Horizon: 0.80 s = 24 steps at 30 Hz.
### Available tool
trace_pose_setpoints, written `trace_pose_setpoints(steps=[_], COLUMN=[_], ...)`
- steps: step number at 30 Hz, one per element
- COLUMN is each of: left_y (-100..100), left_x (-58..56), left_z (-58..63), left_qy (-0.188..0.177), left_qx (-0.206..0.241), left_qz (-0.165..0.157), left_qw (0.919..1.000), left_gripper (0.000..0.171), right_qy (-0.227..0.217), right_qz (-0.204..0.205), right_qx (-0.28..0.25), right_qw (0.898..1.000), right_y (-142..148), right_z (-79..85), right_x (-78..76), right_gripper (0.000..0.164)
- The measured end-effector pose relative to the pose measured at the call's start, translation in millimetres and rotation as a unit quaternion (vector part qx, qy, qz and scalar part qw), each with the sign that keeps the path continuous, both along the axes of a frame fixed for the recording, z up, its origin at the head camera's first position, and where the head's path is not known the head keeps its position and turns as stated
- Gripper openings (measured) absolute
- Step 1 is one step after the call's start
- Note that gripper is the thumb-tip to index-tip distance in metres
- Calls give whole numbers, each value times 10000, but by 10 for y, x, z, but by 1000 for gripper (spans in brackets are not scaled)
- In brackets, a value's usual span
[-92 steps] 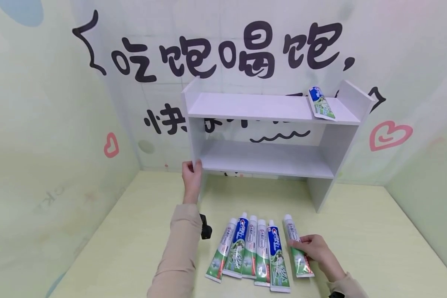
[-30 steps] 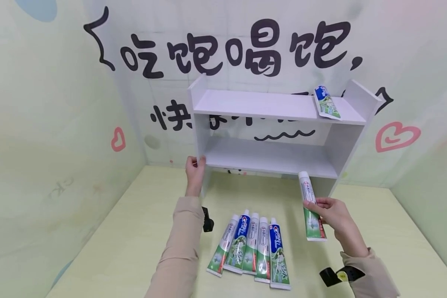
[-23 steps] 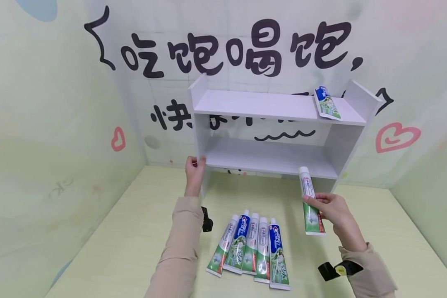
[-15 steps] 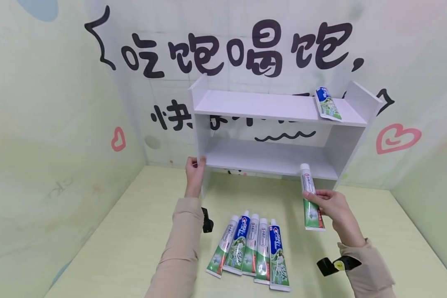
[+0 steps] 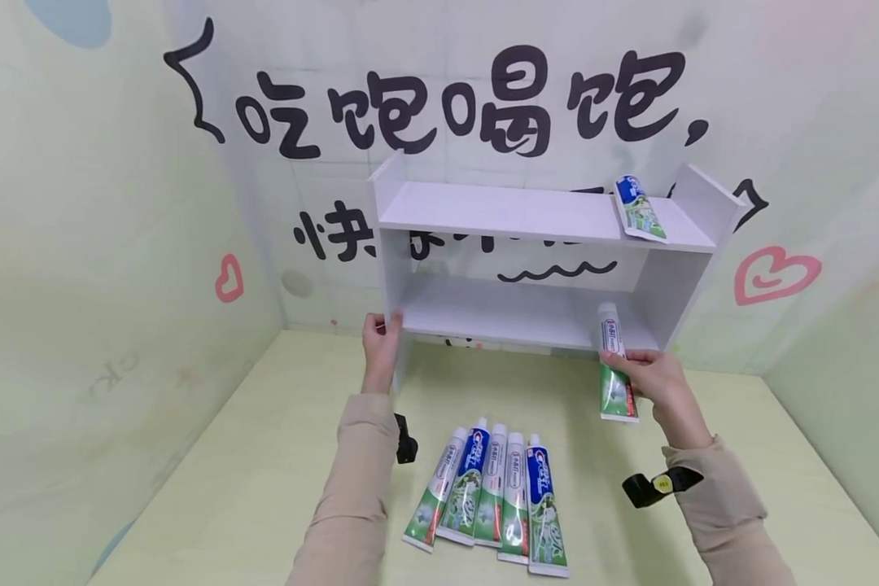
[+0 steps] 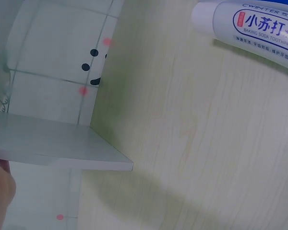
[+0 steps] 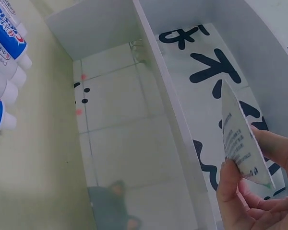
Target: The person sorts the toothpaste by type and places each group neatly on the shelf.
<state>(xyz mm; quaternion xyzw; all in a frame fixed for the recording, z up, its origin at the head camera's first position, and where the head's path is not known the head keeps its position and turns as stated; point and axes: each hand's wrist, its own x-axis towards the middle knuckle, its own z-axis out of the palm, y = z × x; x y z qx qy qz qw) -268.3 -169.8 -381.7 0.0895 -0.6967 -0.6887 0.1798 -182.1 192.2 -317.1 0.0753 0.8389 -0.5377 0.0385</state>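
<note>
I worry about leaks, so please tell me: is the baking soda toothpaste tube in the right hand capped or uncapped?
Capped: the baking soda toothpaste tube shows a white cap at its upper end.

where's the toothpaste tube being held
In the head view, the held tube is right of centre, in the right hand, its cap overlapping the lower shelf near the right panel.

Seven toothpaste tubes (image 5: 545, 509), two hands (image 5: 655, 378), one rack (image 5: 509, 210), two wrist cameras (image 5: 638, 491)
</note>
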Motion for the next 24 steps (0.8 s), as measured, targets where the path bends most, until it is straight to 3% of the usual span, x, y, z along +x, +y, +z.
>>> trace_pose_setpoints(steps=[4, 7, 16, 24], left_y=[22, 32, 25, 2], left_x=[119, 149, -55, -97], left_z=[150, 171, -100, -135], left_qy=[-139, -115, -45, 209], left_qx=[172, 220, -42, -221], left_qz=[-139, -164, 6, 213], left_qw=[9997, 9996, 10000, 9993], left_gripper=[21, 21, 28, 29], right_qy=[14, 25, 346, 447], right_qz=[33, 5, -718, -756], right_qx=[-40, -97, -461, -437], right_qw=[10000, 9999, 9958, 9952], right_y=[-10, -28, -28, -21], right_z=[45, 65, 50, 51], right_x=[-44, -78, -273, -427], right_gripper=[68, 67, 61, 59])
